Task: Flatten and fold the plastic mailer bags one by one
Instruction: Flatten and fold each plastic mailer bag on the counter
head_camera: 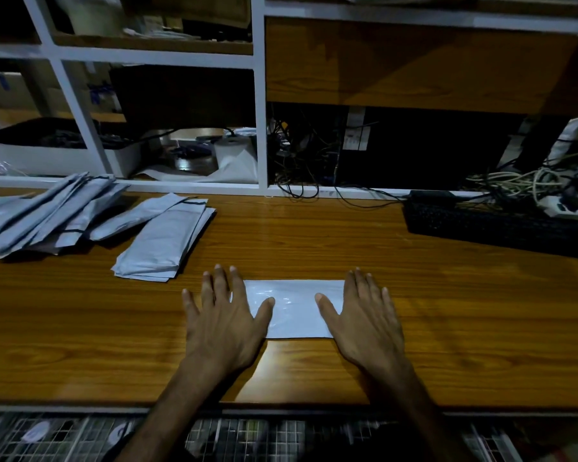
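A white plastic mailer bag [294, 308] lies flat on the wooden desk [447, 311], near its front edge. My left hand [226, 316] presses on the bag's left end with straight, spread fingers. My right hand [367, 318] presses on its right end the same way. Both ends of the bag are hidden under my palms. A neat stack of folded grey mailers [166, 243] sits to the upper left of my hands. Further left lies a loose pile of mailers [44, 213], fanned out.
A black keyboard [501, 226] lies at the right rear of the desk, with tangled cables [514, 181] behind it. White shelving [259, 95] stands along the back edge. A paper roll [236, 155] sits inside a shelf. A wire grid [247, 438] shows below the desk front.
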